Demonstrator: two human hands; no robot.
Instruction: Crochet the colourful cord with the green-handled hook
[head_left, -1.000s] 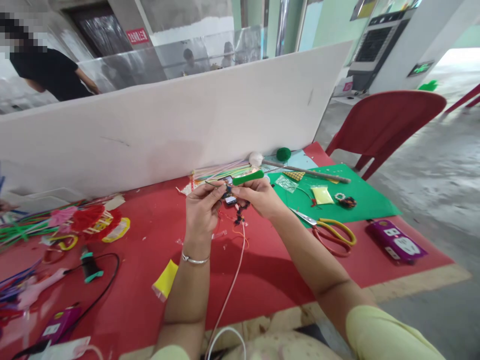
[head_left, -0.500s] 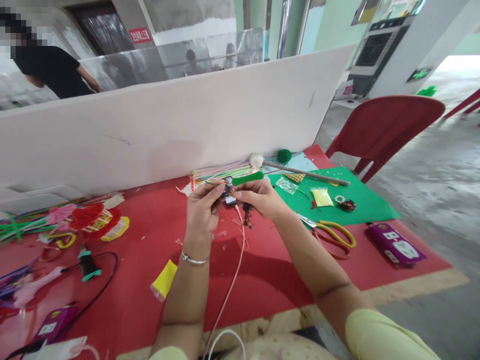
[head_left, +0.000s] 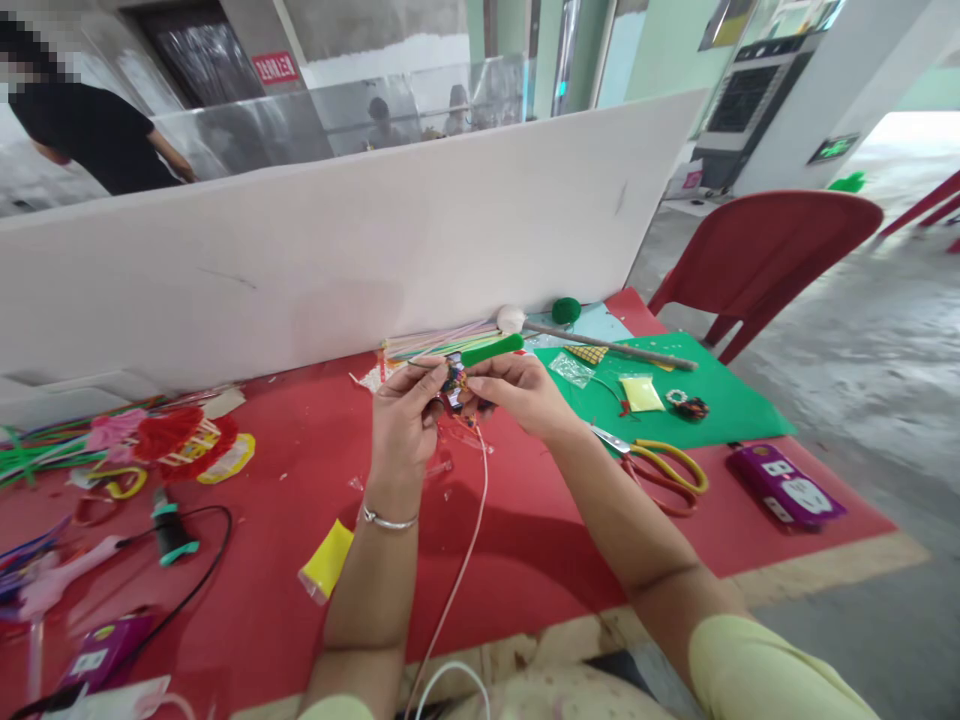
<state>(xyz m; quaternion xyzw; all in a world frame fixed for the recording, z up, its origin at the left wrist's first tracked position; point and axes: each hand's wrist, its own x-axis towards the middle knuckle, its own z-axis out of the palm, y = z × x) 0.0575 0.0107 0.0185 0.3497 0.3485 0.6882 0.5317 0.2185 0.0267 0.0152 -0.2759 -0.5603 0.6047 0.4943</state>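
Scissors [head_left: 637,448] on table [head_left: 525,540], right of right hand [head_left: 521,395], box [head_left: 787,485] farther right, panel [head_left: 337,240] behind

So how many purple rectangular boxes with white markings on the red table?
2: one purple box at right, near the flat green sheet; a second purple box at lower left of the red table. More may be hidden at left.

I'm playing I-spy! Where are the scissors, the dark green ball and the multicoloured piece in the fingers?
Scissors [head_left: 644,448]: head view, on the yellow handle, near the blades.
Dark green ball [head_left: 566,311]: head view, middle of its round side.
Multicoloured piece [head_left: 454,380]: head view, on its middle.
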